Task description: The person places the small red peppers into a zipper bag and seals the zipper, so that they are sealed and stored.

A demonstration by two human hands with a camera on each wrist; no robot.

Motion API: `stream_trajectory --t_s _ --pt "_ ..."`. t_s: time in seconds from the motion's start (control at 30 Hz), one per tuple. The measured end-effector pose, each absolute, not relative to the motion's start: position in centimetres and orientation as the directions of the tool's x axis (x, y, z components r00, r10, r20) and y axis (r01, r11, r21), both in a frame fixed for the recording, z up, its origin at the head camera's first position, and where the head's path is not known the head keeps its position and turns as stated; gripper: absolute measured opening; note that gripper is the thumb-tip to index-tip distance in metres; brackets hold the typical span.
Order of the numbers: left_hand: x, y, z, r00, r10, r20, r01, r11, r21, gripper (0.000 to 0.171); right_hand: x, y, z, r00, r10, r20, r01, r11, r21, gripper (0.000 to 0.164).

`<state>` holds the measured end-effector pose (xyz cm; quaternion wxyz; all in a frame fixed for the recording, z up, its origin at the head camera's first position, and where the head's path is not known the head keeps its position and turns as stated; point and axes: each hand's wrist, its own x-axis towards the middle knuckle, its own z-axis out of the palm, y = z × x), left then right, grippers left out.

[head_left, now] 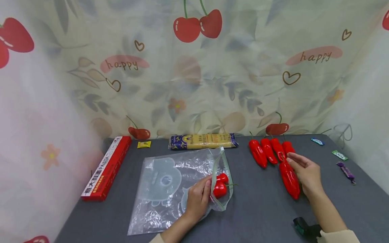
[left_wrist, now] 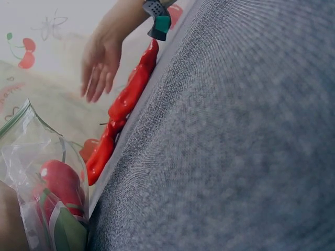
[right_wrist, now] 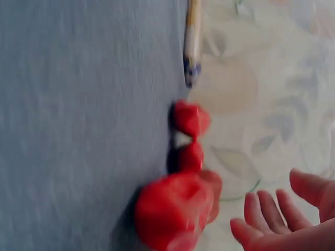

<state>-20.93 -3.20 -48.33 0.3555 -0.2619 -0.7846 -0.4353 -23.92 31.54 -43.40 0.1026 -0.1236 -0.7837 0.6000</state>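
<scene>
My left hand [head_left: 197, 199] grips a clear zip bag [head_left: 194, 160] near its opening, which faces right. Inside the bag's mouth lie red peppers [head_left: 220, 190], one green stem poking out past the rim. Over on the right, my right hand [head_left: 308, 173] hovers beside the nearest long red pepper [head_left: 289, 180], fingertips close to its stem end. The right wrist view has those fingers [right_wrist: 269, 212] extended and spread, with nothing in them, beside a blurred red pepper [right_wrist: 170, 212]. Several more red peppers [head_left: 257, 153] lie in a row behind.
A yellow and blue pasta packet [head_left: 203, 141] lies along the back edge, with a small yellow sachet [head_left: 144, 144] to its left. At the left stands a red pasta box [head_left: 106, 168]. Small wrapped sweets, one purple [head_left: 346, 172], lie at the right edge. Printed cloth [head_left: 194, 84] hangs behind.
</scene>
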Motion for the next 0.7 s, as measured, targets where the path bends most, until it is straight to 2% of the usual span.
stream_trajectory --t_s 0.1,0.2,0.33,0.47,0.6,0.7 --pt "-21.0 -3.3 -48.3 -0.609 0.101 0.787 0.722 0.482 0.496 0.024 -24.5 33.0 -43.8 -0.917 0.393 -0.065 0.164 0.223 -0.961 0.060" --pt "-21.0 -3.3 -48.3 -0.606 0.101 0.789 0.723 0.483 0.494 0.024 -24.3 33.0 -43.8 -0.928 0.350 -0.127 0.249 0.331 -0.910 0.067" --pt "-21.0 -3.2 -48.4 -0.609 0.104 0.787 0.723 0.482 0.496 0.024 -23.6 32.2 -43.7 -0.949 0.255 -0.182 0.288 0.481 -0.828 0.073" --pt "-21.0 -3.2 -48.5 -0.603 0.106 0.791 0.727 0.482 0.489 0.025 -23.2 31.7 -43.6 -0.952 0.238 -0.194 0.295 0.539 -0.789 0.073" --pt "-21.1 -3.2 -48.4 -0.595 0.105 0.797 0.731 0.484 0.482 0.025 -23.1 31.0 -43.2 -0.958 0.248 -0.147 0.256 0.494 -0.831 0.070" --pt "-21.1 -3.2 -48.4 -0.594 0.104 0.798 0.731 0.485 0.480 0.024 -23.3 29.7 -42.6 -0.965 0.221 -0.140 0.213 0.350 -0.912 0.068"
